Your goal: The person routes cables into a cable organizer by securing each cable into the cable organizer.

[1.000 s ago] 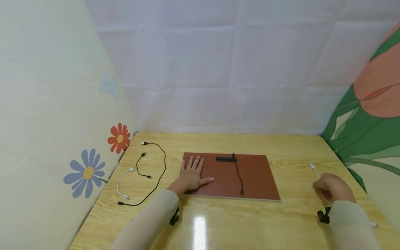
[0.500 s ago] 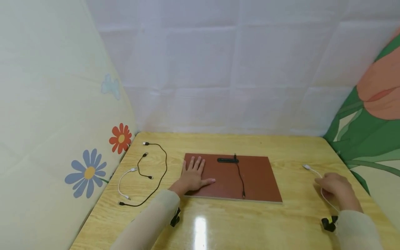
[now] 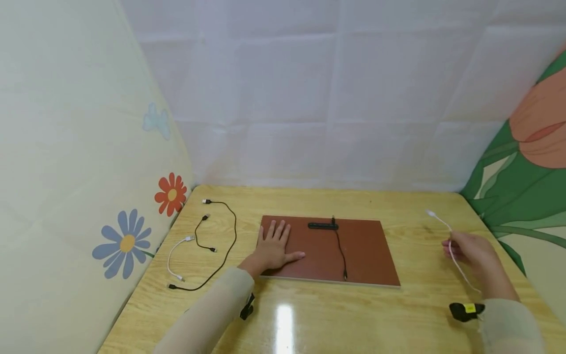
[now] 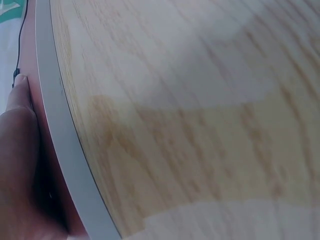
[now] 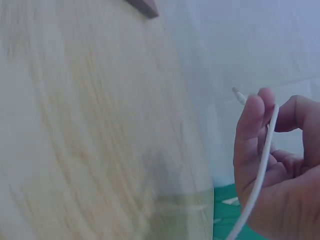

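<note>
My left hand (image 3: 271,250) lies flat with spread fingers on the left part of a reddish-brown board (image 3: 305,260). At the board's upper right is a black slotted cable holder (image 3: 320,226), and a short black cable (image 3: 340,250) runs from it down to the board's near edge. Off to the right, my right hand (image 3: 473,250) pinches a white USB cable (image 3: 460,270) between thumb and fingers. Its plug end points away toward the back; the other end trails toward the wrist. In the right wrist view the white cable (image 5: 260,175) passes across the palm side, held at the fingertips.
On the left of the wooden table (image 3: 331,319) lie a long black cable (image 3: 234,231), a short black cable (image 3: 196,236) and a short white cable (image 3: 168,258). Printed cloth stands at both sides, with a white sheet (image 3: 274,98) behind.
My right hand has lifted the white cable and moved slightly up and away; the plug end swung left and rose. The left hand stays on the board.
</note>
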Demonstrator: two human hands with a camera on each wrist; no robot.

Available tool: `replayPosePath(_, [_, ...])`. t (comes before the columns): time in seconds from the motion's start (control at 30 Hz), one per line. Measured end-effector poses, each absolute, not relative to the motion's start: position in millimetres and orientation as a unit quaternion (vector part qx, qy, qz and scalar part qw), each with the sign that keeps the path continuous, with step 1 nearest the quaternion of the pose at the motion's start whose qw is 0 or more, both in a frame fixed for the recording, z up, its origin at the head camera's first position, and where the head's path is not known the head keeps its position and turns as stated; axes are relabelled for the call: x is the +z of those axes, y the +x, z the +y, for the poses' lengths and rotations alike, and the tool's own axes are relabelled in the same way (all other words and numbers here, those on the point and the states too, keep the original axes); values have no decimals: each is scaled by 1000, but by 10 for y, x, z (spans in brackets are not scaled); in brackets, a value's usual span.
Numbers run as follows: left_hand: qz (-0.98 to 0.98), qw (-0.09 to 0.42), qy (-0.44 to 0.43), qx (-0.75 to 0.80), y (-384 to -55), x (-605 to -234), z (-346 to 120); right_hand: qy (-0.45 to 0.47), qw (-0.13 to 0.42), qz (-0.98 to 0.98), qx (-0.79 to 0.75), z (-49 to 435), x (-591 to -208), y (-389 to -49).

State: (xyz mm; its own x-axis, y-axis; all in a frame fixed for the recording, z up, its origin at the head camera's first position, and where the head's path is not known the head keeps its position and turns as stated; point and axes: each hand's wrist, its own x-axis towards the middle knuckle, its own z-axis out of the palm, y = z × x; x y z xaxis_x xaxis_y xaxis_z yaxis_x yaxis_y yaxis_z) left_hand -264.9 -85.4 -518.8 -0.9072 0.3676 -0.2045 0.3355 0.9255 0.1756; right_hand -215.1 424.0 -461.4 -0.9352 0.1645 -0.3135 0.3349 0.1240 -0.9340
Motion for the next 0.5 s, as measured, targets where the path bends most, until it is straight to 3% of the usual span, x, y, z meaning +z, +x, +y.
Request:
replayPosePath(0.23, [974,118,181,69,-2642,-5167,-857,122,70,729,-670,3997,-4541,-2184])
replayPosePath(0.5, [974,119,181,64,-2636,-5142,-849,65,24,802,-593,3614,-4446,-2237])
